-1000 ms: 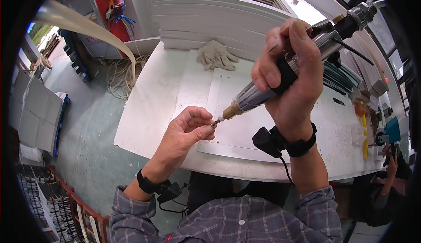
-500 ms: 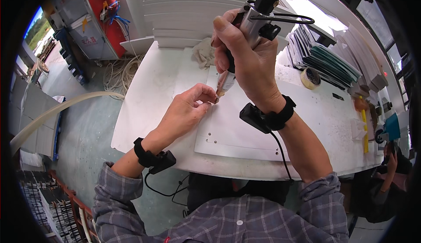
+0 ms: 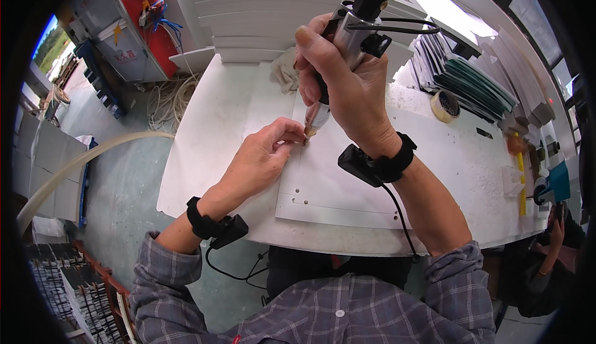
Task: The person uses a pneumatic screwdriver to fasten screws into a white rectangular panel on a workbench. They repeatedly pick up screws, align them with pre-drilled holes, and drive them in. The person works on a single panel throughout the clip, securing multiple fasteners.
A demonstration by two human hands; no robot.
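Observation:
My right hand (image 3: pixel 354 83) is wrapped round an upright silver and black power screwdriver (image 3: pixel 355 40), thumb uppermost. Its tip points down at a flat white panel (image 3: pixel 347 189) on the white worktable (image 3: pixel 198 151). Beside that tip, my left hand (image 3: pixel 264 155) is closed in a pinch, thumb and forefinger close together. A tiny dark piece shows at the fingertips, too small to name. Several small holes or fasteners dot the panel near its front edge. Both wrists wear black straps with small cabled boxes.
White panels (image 3: pixel 248 24) are stacked behind the table, with a crumpled cloth (image 3: pixel 285 71) in front. To the right are a tape roll (image 3: pixel 445 106) and dark green sheets (image 3: pixel 475 86). A pale hose (image 3: pixel 81 158) arches at the left. Another person (image 3: pixel 546 263) is at the far right.
The view has shifted slightly. Both hands and the screwdriver keep almost the same pose at the panel, with the tip still beside my left fingertips.

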